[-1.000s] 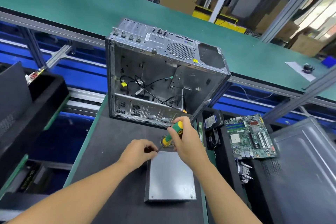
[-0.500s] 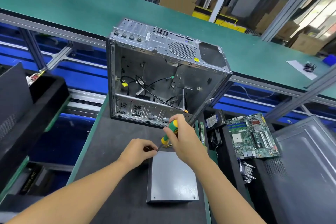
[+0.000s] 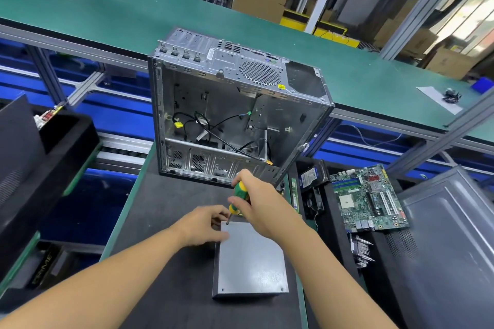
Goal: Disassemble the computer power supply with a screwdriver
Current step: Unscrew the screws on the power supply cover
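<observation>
Screwdriver [image 3: 238,196] in right grip [image 3: 263,205], tip on power supply [image 3: 251,262] corner

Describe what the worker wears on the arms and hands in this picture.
Nothing worn shows. The left hand and right hand have no gloves, and neither wrist carries a watch or band. Both forearms are uncovered, with no sleeve in view.

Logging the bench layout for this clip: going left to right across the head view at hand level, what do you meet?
Black foam tray → power supply → hard drive → motherboard → grey side panel.
</observation>
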The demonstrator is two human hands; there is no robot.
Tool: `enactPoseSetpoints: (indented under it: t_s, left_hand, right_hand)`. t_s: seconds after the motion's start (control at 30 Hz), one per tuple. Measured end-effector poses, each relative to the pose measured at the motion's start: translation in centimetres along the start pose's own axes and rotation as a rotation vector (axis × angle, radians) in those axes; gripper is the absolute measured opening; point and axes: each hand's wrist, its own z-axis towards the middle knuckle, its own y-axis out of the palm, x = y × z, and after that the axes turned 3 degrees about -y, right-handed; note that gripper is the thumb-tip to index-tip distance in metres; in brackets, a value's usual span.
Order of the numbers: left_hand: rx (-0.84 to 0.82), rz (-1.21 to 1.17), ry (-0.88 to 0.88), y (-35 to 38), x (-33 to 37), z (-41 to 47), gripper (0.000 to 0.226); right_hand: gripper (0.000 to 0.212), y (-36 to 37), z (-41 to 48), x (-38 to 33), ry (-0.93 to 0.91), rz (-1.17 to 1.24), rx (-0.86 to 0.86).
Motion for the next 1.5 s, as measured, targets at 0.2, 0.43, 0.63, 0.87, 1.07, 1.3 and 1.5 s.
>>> enactPoseSetpoints:
  t_s: [0.2,0.43,0.63,0.87,1.07,1.3,1.5]
  left_hand:
    - [-0.113,0.031,-0.231,4.0,0.2,0.6,0.114]
    - [0.06,-0.151,-0.348,6.2,-0.1,0.7,0.092]
    - [0.088,0.091,-0.371,6.0,0.2,0.9,0.087]
    - [0.085,0.107,-0.374,6.0,-0.2,1.2,0.091]
    - [0.082,0.118,-0.367,5.9,-0.3,1.3,0.089]
    - [0.095,0.13,-0.37,6.0,-0.4,1.3,0.092]
    - [0.098,0.131,-0.367,6.1,-0.5,1.4,0.088]
  right_hand:
    - [0.045,-1.3,0.1,-1.2,0.14,-0.224,-0.019]
    - [0.03,-1.3,1.2,-1.6,0.149,-0.43,-0.028]
    - [0.025,-1.7,1.4,-0.9,0.125,-0.384,-0.104]
    - [0.029,-1.8,1.6,-1.0,0.142,-0.42,-0.13]
    - [0.03,-2.0,1.7,-1.0,0.113,-0.437,-0.149]
    - [0.024,-2.3,1.2,-1.8,0.081,-0.293,-0.214]
    - [0.031,-3.1,0.9,-2.0,0.074,-0.257,-0.248]
